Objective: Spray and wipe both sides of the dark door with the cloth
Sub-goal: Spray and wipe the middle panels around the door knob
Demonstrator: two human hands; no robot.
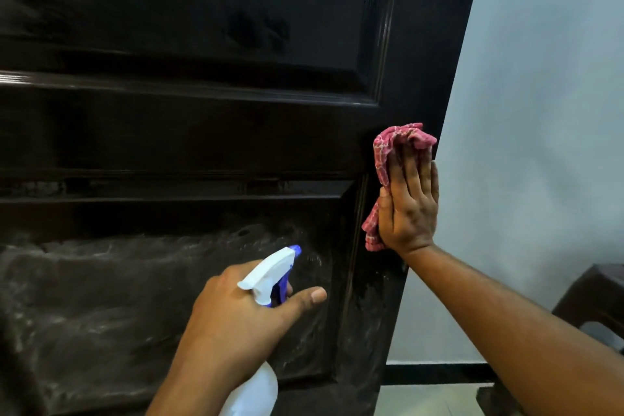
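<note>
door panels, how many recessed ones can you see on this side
2: the upper panel above the cross rail, and the lower panel, streaked with spray, behind the spray bottle. Others may lie outside the frame.

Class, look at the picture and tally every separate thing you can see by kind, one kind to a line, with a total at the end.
Hands: 2 (left hand, right hand)
Spray bottle: 1
Cloth, pink checked: 1
Dark door: 1
Dark stool by the wall: 1
Total: 6
</note>
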